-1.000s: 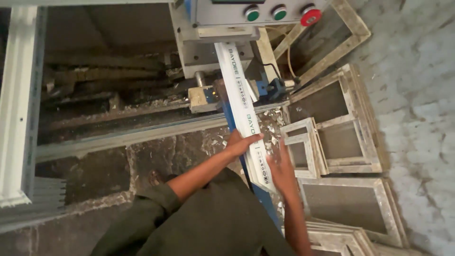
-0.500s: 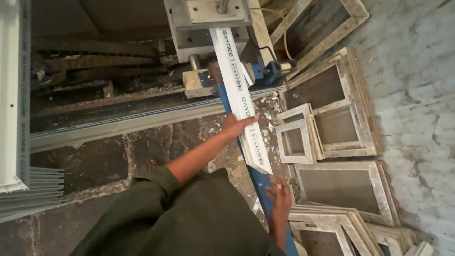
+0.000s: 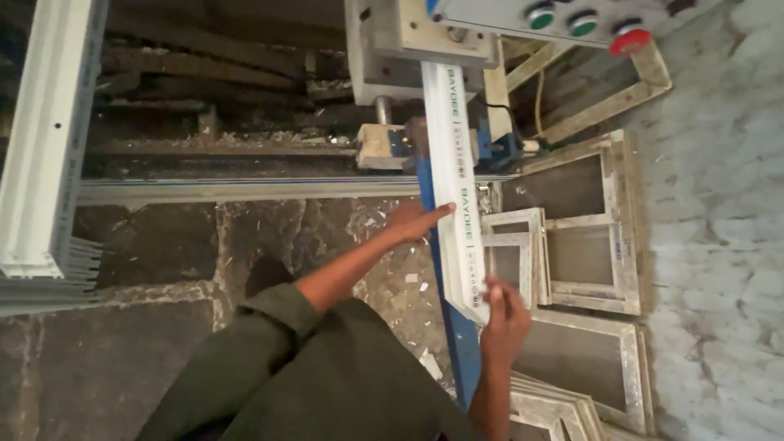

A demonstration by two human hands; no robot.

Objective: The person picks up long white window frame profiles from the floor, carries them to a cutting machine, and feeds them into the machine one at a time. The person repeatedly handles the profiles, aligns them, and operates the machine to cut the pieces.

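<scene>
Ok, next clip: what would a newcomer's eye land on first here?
Probably the long white plastic profile strip running down the middle on a blue rail, its far end under the grey machine head. The left hand presses its left edge midway, while the right hand grips its cut near end. To the right, small pale rectangular frames lie stacked on the floor.

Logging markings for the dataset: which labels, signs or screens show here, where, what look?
Printed protective film on the white profile, under both hands: long strip, green and grey print.
Control panel, top edge: grey face, two green buttons, one red.
Film on the stacked white profiles, far left: faint print.
No screens.
</scene>
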